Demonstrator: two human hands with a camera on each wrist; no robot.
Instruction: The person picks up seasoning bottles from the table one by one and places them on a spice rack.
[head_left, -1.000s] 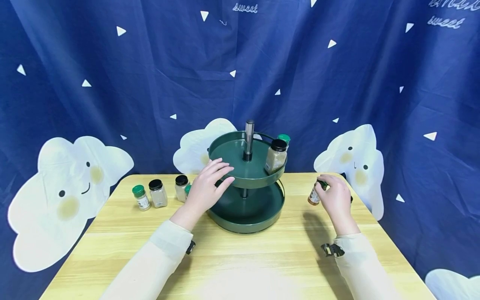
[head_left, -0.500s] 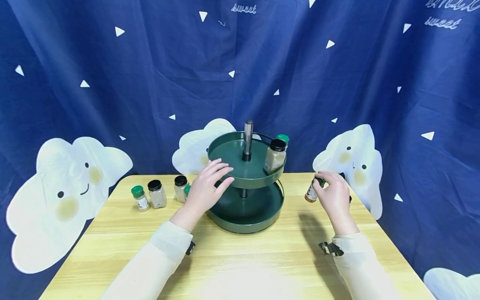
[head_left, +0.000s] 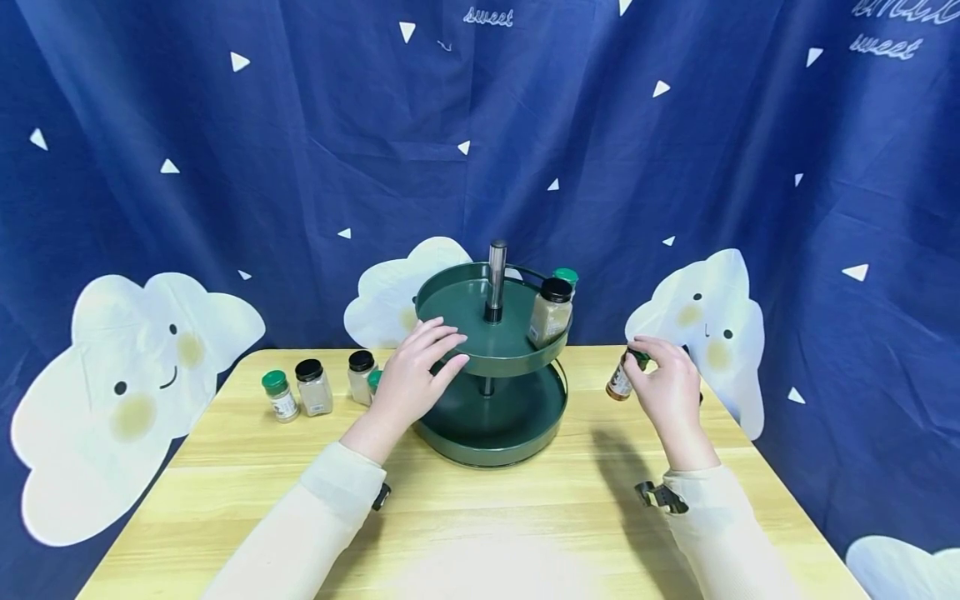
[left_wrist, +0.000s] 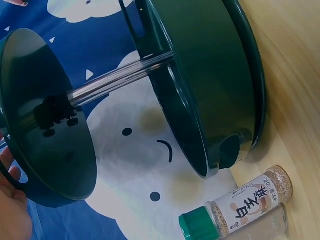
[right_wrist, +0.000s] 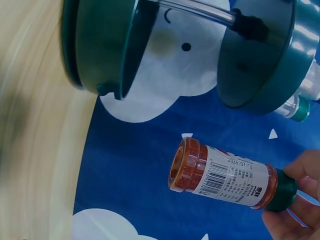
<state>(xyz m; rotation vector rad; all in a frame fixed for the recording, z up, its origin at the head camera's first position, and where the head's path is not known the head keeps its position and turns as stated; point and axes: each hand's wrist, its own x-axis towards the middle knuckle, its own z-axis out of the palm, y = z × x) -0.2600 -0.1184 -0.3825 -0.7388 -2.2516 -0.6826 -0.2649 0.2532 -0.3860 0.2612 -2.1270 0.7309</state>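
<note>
My left hand rests at the left front rim of the upper tray of a dark green two-tier rack, its fingers extended and relaxed. In the left wrist view, fingertips show by the tray's handle slot. Right of the rack, my right hand pinches the green cap of a small spice jar. This jar has reddish contents and a white label; it hangs tilted above the table, base toward the rack. A black-capped jar stands in the upper tray, a green-capped jar behind it.
Left of the rack on the wooden table stand a green-capped jar, two black-capped jars, one beside it, and another green-capped jar partly behind my left hand. Something dark peeks out beside my right hand. A blue curtain hangs behind.
My right hand has shifted slightly left and up with the spice jar, and the jar's base has swung a little toward the rack. My left hand keeps its place at the tray.
</note>
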